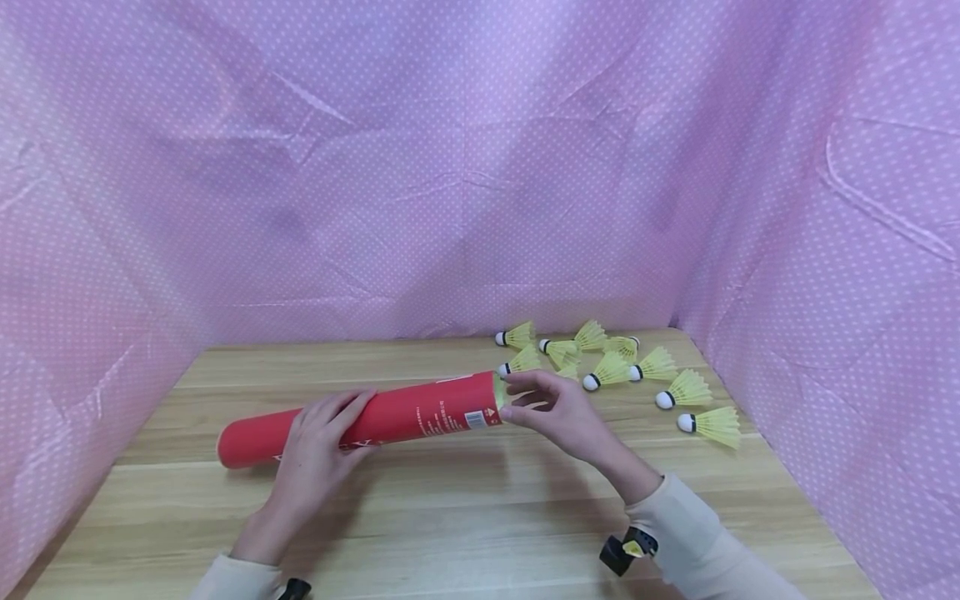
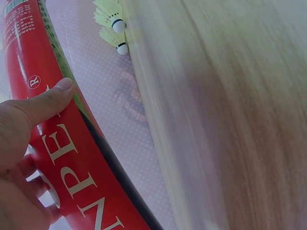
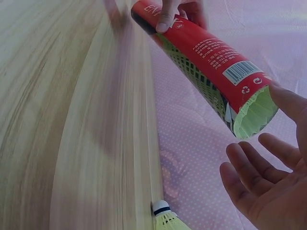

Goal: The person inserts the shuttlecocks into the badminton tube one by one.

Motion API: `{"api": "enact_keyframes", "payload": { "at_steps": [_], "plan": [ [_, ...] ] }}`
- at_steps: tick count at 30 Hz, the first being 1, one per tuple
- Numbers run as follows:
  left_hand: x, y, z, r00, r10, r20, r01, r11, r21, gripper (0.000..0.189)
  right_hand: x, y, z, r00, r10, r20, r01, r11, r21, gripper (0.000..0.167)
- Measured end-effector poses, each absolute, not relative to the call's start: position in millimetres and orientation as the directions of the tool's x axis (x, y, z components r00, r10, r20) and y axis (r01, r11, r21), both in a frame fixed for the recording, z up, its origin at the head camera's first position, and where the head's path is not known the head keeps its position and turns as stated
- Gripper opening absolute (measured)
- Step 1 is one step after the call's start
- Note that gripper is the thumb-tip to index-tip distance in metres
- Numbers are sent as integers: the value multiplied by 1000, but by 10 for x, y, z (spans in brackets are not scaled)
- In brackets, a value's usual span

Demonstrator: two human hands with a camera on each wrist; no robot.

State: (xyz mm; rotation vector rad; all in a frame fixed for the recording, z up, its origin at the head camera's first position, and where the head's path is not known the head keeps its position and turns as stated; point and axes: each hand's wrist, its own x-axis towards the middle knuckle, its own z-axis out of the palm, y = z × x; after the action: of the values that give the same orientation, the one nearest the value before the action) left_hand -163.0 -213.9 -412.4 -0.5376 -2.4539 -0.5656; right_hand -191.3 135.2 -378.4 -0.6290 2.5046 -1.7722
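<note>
A long red shuttlecock tube [image 1: 420, 410] lies tilted across the view, its right end higher. Around its middle my left hand [image 1: 318, 446] grips it, thumb [image 2: 61, 88] along the printed side. At the tube's mouth, a pale yellow-green feathered skirt [image 3: 256, 115] fills the opening. My right hand [image 1: 562, 414] is beside that mouth with fingers spread and bent a little, holding nothing. In the right wrist view its thumb [image 3: 288, 101] is right at the rim, and the other fingers are below the opening.
Several yellow shuttlecocks with white heads lie on the wooden table [image 1: 420, 533] at the back right, the nearest shuttlecock [image 1: 712, 425] close to the right edge. Pink dotted cloth [image 1: 450, 167] hangs behind and along both sides.
</note>
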Motion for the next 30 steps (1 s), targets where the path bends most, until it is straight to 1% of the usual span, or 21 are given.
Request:
{"api": "enact_keyframes", "payload": {
  "at_steps": [5,12,16,20,23,26,30],
  "plan": [
    [-1631,-2135,-4128,-763,249,596,487,828,277,89,-1897,1347,-3781,-915,-332,229,-321,257,-912,48],
    [-1625,-2130,-4129,-762,246,599,487,828,279,89,-1892,1349,-3788,-914,-335,227,-321,261,-910,48],
    [-1619,-2128,-4126,-769,235,594,474,833,284,91,-1871,1348,-3783,-912,-354,209,-306,243,-920,52],
    [-1618,-2129,-4110,-777,216,591,456,841,292,91,-1836,1340,-3761,-905,-387,179,-296,267,-917,61],
    [-1618,-2125,-4089,-783,210,585,448,843,298,93,-1815,1333,-3752,-897,-397,195,-331,310,-891,64],
    [-1617,-2123,-4076,-783,212,585,450,841,298,93,-1804,1327,-3757,-889,-394,234,-378,343,-860,64],
    [-1613,-2129,-4077,-778,220,588,457,840,291,93,-1807,1326,-3780,-876,-396,275,-423,360,-831,64]
  ]
}}
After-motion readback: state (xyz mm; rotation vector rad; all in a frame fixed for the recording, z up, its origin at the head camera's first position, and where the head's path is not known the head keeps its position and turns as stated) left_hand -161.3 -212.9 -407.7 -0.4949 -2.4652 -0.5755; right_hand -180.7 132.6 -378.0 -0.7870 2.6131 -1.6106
